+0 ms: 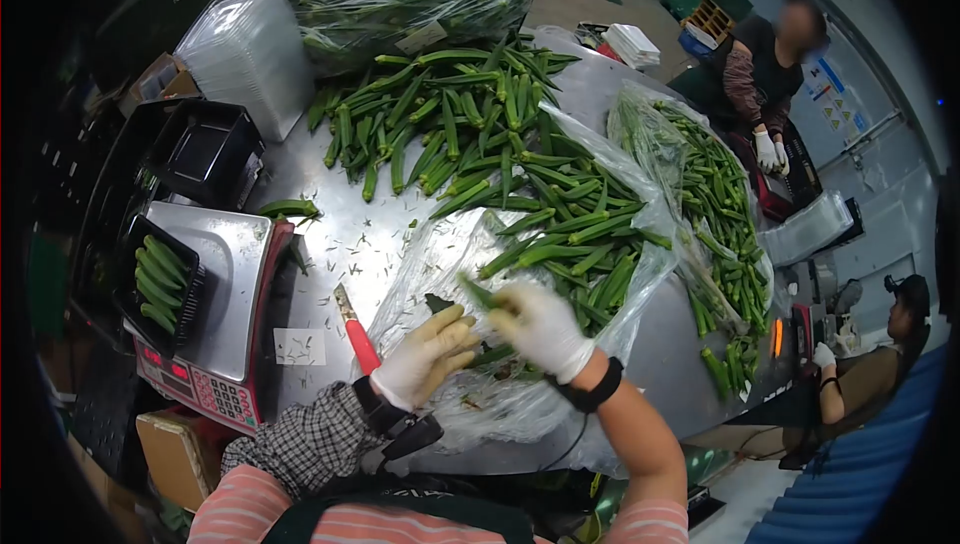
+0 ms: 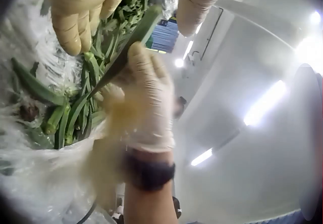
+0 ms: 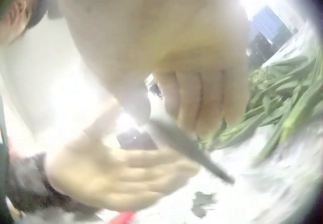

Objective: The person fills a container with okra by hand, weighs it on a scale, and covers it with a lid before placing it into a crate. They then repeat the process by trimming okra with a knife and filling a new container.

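In the head view my white-gloved right hand pinches a single green okra pod, its tip pointing up and left. The left wrist view shows the pod between the thumb and fingers of that right hand. My gloved left hand is just beside it, palm turned inward, fingers extended and holding nothing. From the right wrist, the pod passes in front of the left fingertips. Beneath both hands lies a crumpled clear plastic bag strewn with okra scraps.
Loose okra is heaped beyond the hands, beside an open bag of okra. A red-handled knife lies left. A black tray of okra sits on the scale. Clear containers are stacked behind. Two people work at right.
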`<action>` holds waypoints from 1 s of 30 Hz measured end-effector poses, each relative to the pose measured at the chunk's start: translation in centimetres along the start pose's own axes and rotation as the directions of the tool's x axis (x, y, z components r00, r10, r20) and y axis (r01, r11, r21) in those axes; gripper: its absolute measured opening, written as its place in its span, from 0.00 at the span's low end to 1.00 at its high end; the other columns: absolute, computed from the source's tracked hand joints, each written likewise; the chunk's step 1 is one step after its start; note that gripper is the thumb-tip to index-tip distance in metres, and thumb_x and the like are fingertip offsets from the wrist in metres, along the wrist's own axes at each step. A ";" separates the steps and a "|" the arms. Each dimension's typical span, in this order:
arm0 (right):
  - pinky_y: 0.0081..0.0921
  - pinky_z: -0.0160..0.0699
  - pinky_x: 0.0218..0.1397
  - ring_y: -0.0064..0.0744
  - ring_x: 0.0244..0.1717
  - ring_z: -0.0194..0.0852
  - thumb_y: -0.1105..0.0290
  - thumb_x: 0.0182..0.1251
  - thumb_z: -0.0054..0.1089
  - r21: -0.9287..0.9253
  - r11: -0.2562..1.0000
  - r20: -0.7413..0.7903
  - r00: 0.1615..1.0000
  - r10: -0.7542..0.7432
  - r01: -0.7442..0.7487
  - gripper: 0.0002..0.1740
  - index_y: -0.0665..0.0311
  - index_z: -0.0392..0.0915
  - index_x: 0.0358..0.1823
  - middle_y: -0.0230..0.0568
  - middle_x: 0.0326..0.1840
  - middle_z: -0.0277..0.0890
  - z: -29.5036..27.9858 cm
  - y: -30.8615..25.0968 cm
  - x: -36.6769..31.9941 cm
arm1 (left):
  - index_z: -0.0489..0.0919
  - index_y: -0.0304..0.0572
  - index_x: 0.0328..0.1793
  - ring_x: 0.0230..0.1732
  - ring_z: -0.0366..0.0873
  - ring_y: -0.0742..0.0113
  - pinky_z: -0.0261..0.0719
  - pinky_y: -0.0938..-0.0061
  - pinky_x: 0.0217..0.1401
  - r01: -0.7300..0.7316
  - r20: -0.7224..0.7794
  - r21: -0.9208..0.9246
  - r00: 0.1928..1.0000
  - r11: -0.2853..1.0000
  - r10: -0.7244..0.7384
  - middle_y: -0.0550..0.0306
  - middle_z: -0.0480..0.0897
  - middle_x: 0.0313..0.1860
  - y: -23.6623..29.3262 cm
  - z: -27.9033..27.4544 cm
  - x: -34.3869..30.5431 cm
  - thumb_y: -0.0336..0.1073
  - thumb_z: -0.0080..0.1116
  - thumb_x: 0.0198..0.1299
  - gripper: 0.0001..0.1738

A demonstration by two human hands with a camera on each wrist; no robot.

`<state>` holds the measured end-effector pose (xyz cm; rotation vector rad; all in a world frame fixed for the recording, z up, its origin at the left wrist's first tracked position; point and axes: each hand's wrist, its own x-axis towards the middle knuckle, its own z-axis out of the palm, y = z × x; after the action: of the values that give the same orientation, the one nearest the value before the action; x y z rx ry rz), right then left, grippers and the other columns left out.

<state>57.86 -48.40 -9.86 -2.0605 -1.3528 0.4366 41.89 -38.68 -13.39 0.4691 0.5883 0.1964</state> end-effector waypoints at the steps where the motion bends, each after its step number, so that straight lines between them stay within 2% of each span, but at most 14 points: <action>1: 0.35 0.74 0.41 0.47 0.36 0.74 0.63 0.55 0.60 -0.001 0.990 0.055 0.989 -0.137 0.138 0.12 0.64 0.78 0.35 0.47 0.32 0.75 -0.3 -0.6 0.2 | 0.72 0.36 0.53 0.46 0.78 0.57 0.74 0.60 0.53 0.001 0.131 -0.114 0.991 0.993 0.014 0.50 0.79 0.46 -0.3 -0.3 1.2 0.38 0.53 0.62 0.17; 2: 0.35 0.74 0.42 0.46 0.36 0.74 0.62 0.55 0.60 0.007 0.962 0.111 0.956 -0.273 0.274 0.12 0.64 0.78 0.34 0.48 0.33 0.75 -0.7 -0.7 0.5 | 0.72 0.36 0.53 0.46 0.78 0.57 0.74 0.60 0.53 0.000 0.136 -0.115 0.991 0.993 0.016 0.50 0.79 0.46 -0.3 -0.5 1.7 0.38 0.53 0.62 0.17; 3: 0.35 0.73 0.43 0.45 0.38 0.74 0.61 0.56 0.59 0.066 0.985 0.016 0.987 -0.159 0.158 0.13 0.64 0.78 0.35 0.47 0.34 0.74 -1.6 0.7 1.6 | 0.72 0.37 0.52 0.46 0.78 0.57 0.74 0.59 0.53 0.031 0.152 -0.116 0.988 0.993 -0.013 0.50 0.79 0.45 -0.2 -0.8 1.9 0.38 0.53 0.62 0.16; 5: 0.36 0.73 0.43 0.46 0.38 0.74 0.64 0.55 0.59 -0.366 0.929 -0.160 0.980 -0.115 0.049 0.10 0.63 0.78 0.34 0.45 0.34 0.75 -4.7 5.3 4.4 | 0.73 0.37 0.50 0.45 0.78 0.57 0.74 0.57 0.53 0.063 0.142 -0.089 0.989 0.994 -0.050 0.51 0.79 0.43 0.2 -1.5 1.9 0.37 0.52 0.62 0.14; 7: 0.39 0.70 0.45 0.43 0.43 0.71 0.70 0.52 0.55 -0.791 0.602 -0.145 0.989 -0.010 -0.110 0.09 0.59 0.76 0.36 0.42 0.38 0.72 -6.7 9.8 6.1 | 0.73 0.37 0.48 0.42 0.79 0.58 0.76 0.59 0.52 0.083 0.116 -0.078 0.990 0.993 -0.074 0.50 0.79 0.41 0.6 -2.3 1.7 0.37 0.51 0.62 0.13; 10: 0.45 0.65 0.53 0.45 0.48 0.69 0.72 0.52 0.52 -0.889 0.448 -0.131 0.990 -0.052 -0.094 0.14 0.56 0.73 0.42 0.44 0.42 0.70 -6.3 18.1 7.1 | 0.74 0.35 0.46 0.42 0.79 0.60 0.77 0.63 0.50 0.063 0.114 -0.028 0.992 0.998 -0.059 0.50 0.79 0.42 1.7 -2.5 0.8 0.38 0.52 0.62 0.13; 13: 0.44 0.66 0.52 0.46 0.47 0.69 0.72 0.49 0.55 -0.909 0.402 -0.076 0.992 0.104 -0.111 0.17 0.57 0.72 0.44 0.44 0.42 0.70 -6.7 17.1 7.7 | 0.74 0.34 0.45 0.40 0.79 0.63 0.79 0.66 0.48 0.060 0.129 -0.021 0.990 0.998 -0.057 0.50 0.79 0.42 2.3 -2.9 0.8 0.40 0.54 0.62 0.15; 16: 0.41 0.67 0.51 0.50 0.47 0.68 0.78 0.39 0.57 -0.684 0.727 -0.087 0.996 -0.008 -0.054 0.22 0.60 0.73 0.42 0.46 0.45 0.70 -7.2 12.5 6.8 | 0.75 0.34 0.46 0.38 0.80 0.63 0.80 0.69 0.44 0.061 0.092 -0.032 0.994 0.998 -0.058 0.49 0.80 0.41 3.0 -3.5 1.1 0.40 0.52 0.63 0.15; 17: 0.41 0.67 0.51 0.49 0.48 0.69 0.79 0.39 0.56 -0.646 0.757 -0.035 0.986 -0.161 0.100 0.22 0.61 0.73 0.43 0.46 0.47 0.70 -7.3 10.0 6.1 | 0.74 0.35 0.47 0.40 0.80 0.63 0.80 0.68 0.45 0.068 0.080 -0.050 0.995 0.996 -0.064 0.48 0.80 0.42 3.2 -3.8 1.3 0.41 0.51 0.63 0.16; 22: 0.46 0.63 0.61 0.45 0.55 0.67 0.77 0.46 0.53 -0.515 0.671 0.270 0.844 -0.464 0.534 0.23 0.60 0.72 0.48 0.48 0.53 0.68 -1.8 -1.0 2.9 | 0.69 0.34 0.56 0.46 0.78 0.62 0.77 0.68 0.49 0.151 0.331 0.064 0.929 0.987 -0.163 0.47 0.78 0.49 3.6 -1.3 1.9 0.42 0.49 0.64 0.21; 26: 0.43 0.65 0.60 0.46 0.52 0.70 0.73 0.48 0.53 -0.454 0.681 0.206 0.812 -0.546 0.574 0.24 0.63 0.70 0.52 0.53 0.56 0.67 -0.7 -3.4 2.0 | 0.68 0.33 0.57 0.44 0.78 0.64 0.78 0.69 0.47 0.160 0.480 0.026 0.864 0.987 -0.153 0.50 0.78 0.43 2.8 -2.8 2.0 0.28 0.54 0.60 0.19; 28: 0.38 0.68 0.60 0.43 0.54 0.70 0.77 0.49 0.57 -0.322 0.867 0.079 0.923 -0.375 0.380 0.26 0.65 0.69 0.54 0.50 0.54 0.69 -1.8 -3.3 1.6 | 0.68 0.32 0.59 0.46 0.78 0.57 0.77 0.66 0.50 0.203 0.370 0.026 0.908 0.979 -0.198 0.44 0.78 0.45 3.7 -3.0 1.1 0.29 0.54 0.60 0.21; 29: 0.35 0.68 0.59 0.41 0.53 0.71 0.77 0.52 0.57 0.190 0.978 -0.057 0.995 -0.081 0.090 0.25 0.66 0.67 0.55 0.50 0.54 0.70 -1.6 -3.2 1.1 | 0.66 0.31 0.61 0.49 0.77 0.55 0.77 0.66 0.53 0.183 0.364 0.003 0.916 0.983 -0.171 0.43 0.77 0.48 3.7 -3.1 1.0 0.29 0.53 0.59 0.23; 30: 0.33 0.69 0.59 0.40 0.53 0.72 0.77 0.55 0.58 0.659 0.730 -0.017 0.967 0.254 -0.180 0.25 0.68 0.66 0.57 0.49 0.54 0.70 -1.7 -3.0 0.6 | 0.64 0.31 0.63 0.51 0.77 0.54 0.76 0.65 0.55 0.162 0.364 -0.017 0.920 0.987 -0.145 0.41 0.76 0.51 3.8 -3.1 0.9 0.29 0.53 0.59 0.25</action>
<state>57.01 -47.53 -6.54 -1.6076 -0.7290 0.7687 40.66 -33.93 -14.34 0.3982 0.2548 -0.0286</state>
